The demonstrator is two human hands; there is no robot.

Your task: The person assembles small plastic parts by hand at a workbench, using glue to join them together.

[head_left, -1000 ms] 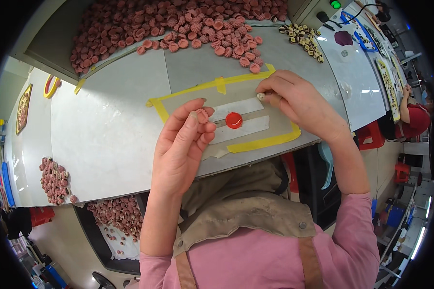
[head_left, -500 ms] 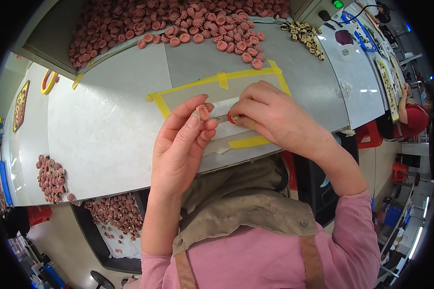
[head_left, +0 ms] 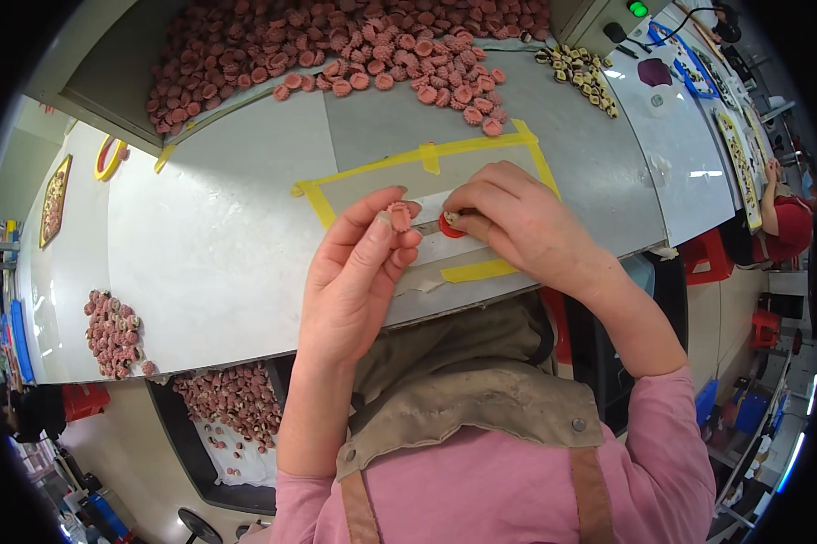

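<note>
My left hand (head_left: 358, 272) pinches a small pink ridged disc (head_left: 398, 216) between thumb and fingertips, just above the table. My right hand (head_left: 517, 222) rests beside it, its fingers pressing a small pale part onto a red round button (head_left: 450, 227). The button sits on a white strip inside a rectangle of yellow tape (head_left: 426, 161) on the grey table (head_left: 218, 245). The two hands almost touch over the strip.
A large heap of pink ridged discs (head_left: 354, 45) fills the far side of the table. A smaller pile (head_left: 111, 322) lies at the left edge, and a tray of more discs (head_left: 232, 403) sits below the table. Another person in red (head_left: 784, 222) works at the right.
My right hand has moved left from the tape's right edge onto the red button and now covers part of it. My left hand kept its place with the pink disc.
</note>
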